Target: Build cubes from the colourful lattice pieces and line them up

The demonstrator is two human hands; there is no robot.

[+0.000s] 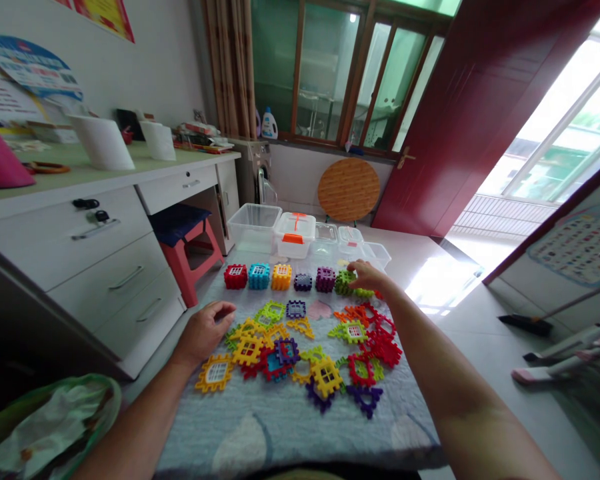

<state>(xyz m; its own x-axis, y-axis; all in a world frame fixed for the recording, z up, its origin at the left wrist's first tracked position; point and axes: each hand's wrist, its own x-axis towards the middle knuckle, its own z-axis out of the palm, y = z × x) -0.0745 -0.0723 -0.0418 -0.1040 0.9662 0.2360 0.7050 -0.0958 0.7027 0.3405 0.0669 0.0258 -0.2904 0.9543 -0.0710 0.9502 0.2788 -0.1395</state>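
Forearms [455,360] nearest; left hand [211,331] loosely open; right hand [369,275] at green, tooth-edged stacked pieces [343,283], grip unclear.

Widest way in: the near side of the cloth; middle cluttered, back walled off.
Bare cloth [290,433] runs broad along the near edge, up to the purple triangle [366,400] and yellow frame [215,373]. Past those, loose pieces [250,348] overlap in a low heap; a small pocket opens between the yellow triangle [301,327] and light-green house piece [351,331]. Narrow lane behind the heap, then a row of stacks, red [235,277] to green [343,283], only slim gaps between. Plastic boxes [295,237] block the back. Right hand [364,273] at the green stack, its forearm barring the right side; left hand [213,325] crowds the left edge.
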